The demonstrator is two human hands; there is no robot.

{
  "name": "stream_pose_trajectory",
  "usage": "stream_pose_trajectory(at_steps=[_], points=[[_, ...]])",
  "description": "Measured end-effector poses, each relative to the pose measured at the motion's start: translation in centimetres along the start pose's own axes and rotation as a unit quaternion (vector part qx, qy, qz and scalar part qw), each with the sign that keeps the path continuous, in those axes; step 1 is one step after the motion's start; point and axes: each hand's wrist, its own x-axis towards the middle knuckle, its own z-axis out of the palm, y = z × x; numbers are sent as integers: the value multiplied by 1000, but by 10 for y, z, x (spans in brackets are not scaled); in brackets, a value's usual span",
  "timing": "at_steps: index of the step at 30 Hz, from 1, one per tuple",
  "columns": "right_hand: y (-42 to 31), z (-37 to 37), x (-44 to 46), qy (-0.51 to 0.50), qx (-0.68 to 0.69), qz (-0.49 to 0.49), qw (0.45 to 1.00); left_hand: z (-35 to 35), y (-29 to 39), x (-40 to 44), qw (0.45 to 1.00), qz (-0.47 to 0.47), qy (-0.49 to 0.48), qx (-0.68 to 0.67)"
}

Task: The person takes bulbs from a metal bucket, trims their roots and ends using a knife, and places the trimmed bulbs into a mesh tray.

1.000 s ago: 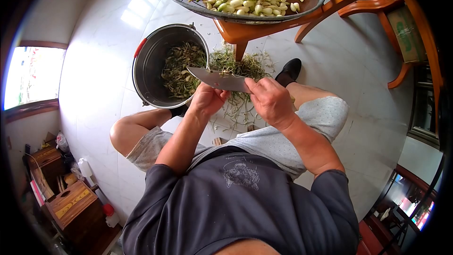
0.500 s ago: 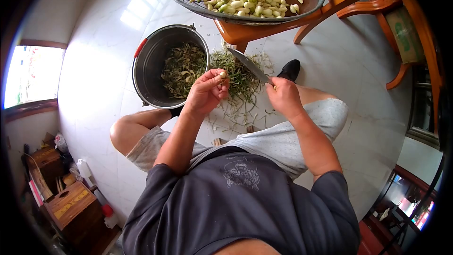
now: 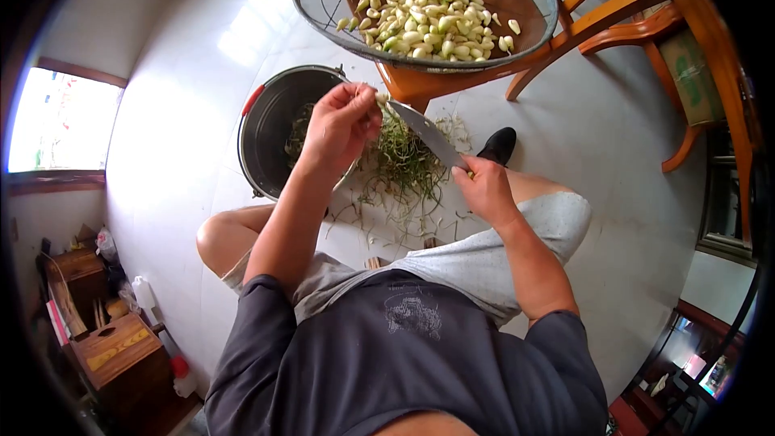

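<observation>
My left hand [image 3: 343, 117] reaches out over the bucket's near right rim, its thumb and fingers pinched on a small pale bulb [image 3: 382, 98]. The bulb looks like a small onion or garlic clove. My right hand [image 3: 483, 187] is closed around the handle of a knife [image 3: 429, 134]. Its broad grey blade points up and left, the tip beside the bulb; I cannot tell if they touch. Beneath the blade, a heap of green and pale trimmings [image 3: 404, 149] lies on the floor. The dark metal bucket [image 3: 262, 133] holds dry-looking trimmings, partly hidden by my left hand and forearm.
A mesh basket [image 3: 355, 42] with many pale bulbs [image 3: 432, 16] rests on a wooden chair [image 3: 517, 85] ahead. Another wooden chair [image 3: 646, 32] stands at the right. Wooden boxes [image 3: 117, 347] sit at the lower left. The floor [image 3: 194, 113] is pale tile.
My left hand has moved forward and up with the bulb, bringing it to the knife tip. My right hand still holds the knife at a similar angle. The whole view has shifted slightly.
</observation>
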Motion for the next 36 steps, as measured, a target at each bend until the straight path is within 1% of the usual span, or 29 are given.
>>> stream_pose_trajectory(at_steps=[1, 4, 5, 6, 8, 14, 18, 20, 22, 24, 25, 26, 27, 28, 29, 30, 32, 33, 34, 35, 36], points=[[1, 0, 0, -1, -4, 2, 1000, 9, 10, 12, 998, 21, 3, 51], [4, 0, 0, 1, -9, 7, 1000, 31, 34, 51, 990, 54, -12, 126], [7, 0, 1, 2, -12, 7, 1000, 37, 42, 63, 987, 43, -30, 149], [9, 0, 1, 2, -14, 9, 1000, 39, 43, 79, 986, 38, -20, 164], [10, -1, 1, -1, -17, 19, 1000, 48, 48, 97, 966, 48, 5, 253], [7, -8, -2, -16, -2, 26, 1000, 43, 53, 126, 898, 61, 1, 436], [12, -7, -3, -4, 5, 20, 1000, 47, 69, 98, 934, 78, 17, 349], [13, -9, -3, 8, 14, 27, 1000, 46, 82, 63, 960, 35, -54, 271], [13, -11, -3, 19, 18, 42, 999, 36, 76, 25, 972, -13, -109, 208], [13, -13, -1, 23, 14, 36, 999, 30, 46, -2, 956, -74, -109, 263], [12, -14, -1, 21, 11, 33, 999, 24, 20, -9, 940, -114, -111, 300], [11, -15, 0, 20, 19, 34, 999, 16, -8, -13, 893, -143, -153, 398], [14, -14, 0, 17, 2, 46, 999, -7, -44, -14, 800, -181, -198, 537], [17, -11, 2, 13, -15, 55, 998, -31, -74, -23, 590, -50, -262, 762], [18, -9, 3, 36, -1, 35, 999, -30, -80, -26, 493, -124, -278, 815], [26, -4, 3, 50, 4, 4, 999, -44, -85, -24, 525, -127, -296, 788], [14, -9, 3, 30, 7, 58, 998, -73, -94, -6, 581, -117, -334, 733], [15, -7, 4, 33, 11, 52, 998, -67, -78, 0, 628, -148, -265, 717], [17, -6, 6, 37, 16, 46, 998, -70, -55, 1, 664, -119, -215, 706], [17, -4, 7, 41, 20, 39, 998, -67, -30, 7, 648, -109, -162, 736], [15, -3, 10, 37, 16, 37, 999, -97, -23, 21, 677, -89, -101, 723]])
